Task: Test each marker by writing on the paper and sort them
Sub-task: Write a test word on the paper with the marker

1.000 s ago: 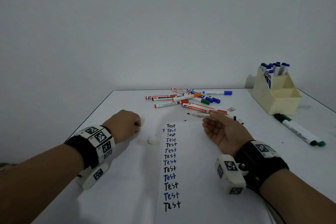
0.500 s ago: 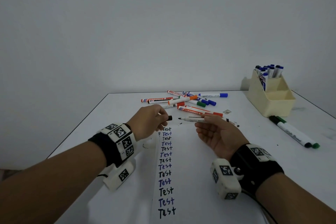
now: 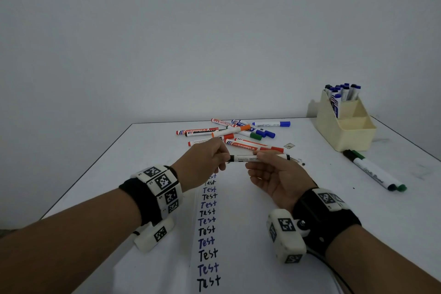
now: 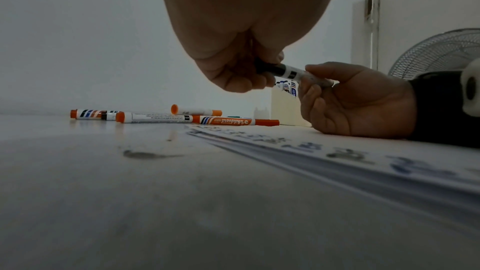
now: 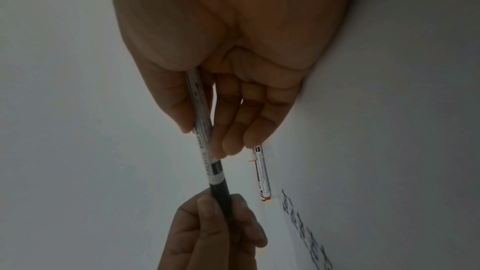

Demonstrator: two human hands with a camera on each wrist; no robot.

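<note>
Left hand point(image 3: 202, 162) is fisted, fingers pinching the black cap point(image 4: 270, 68) seated on the left end of the black-capped marker point(image 3: 253, 158). Marker is horizontal, held off the table above the far end of the paper point(image 3: 238, 234). Paper lies down the table's point(image 3: 95, 186) middle with a column of "Test" words alternating black and blue, far end partly hidden under the left hand.

Right hand point(image 3: 276, 176) is palm-up, thumb and fingers pinching the white barrel right of centre; heel of the hand rests on the paper in the left wrist view.

Just behind both hands: loose marker pile point(image 3: 233, 132), orange, blue, green and black caps, lying crossed on the table.

Far right: cream organizer point(image 3: 346, 131) with blue-capped markers point(image 3: 341, 93) upright in its rear compartment. Front compartments: contents not visible. Just in front of it, two markers point(image 3: 374, 170) side by side flat on the table, one green-capped, one dark.
</note>
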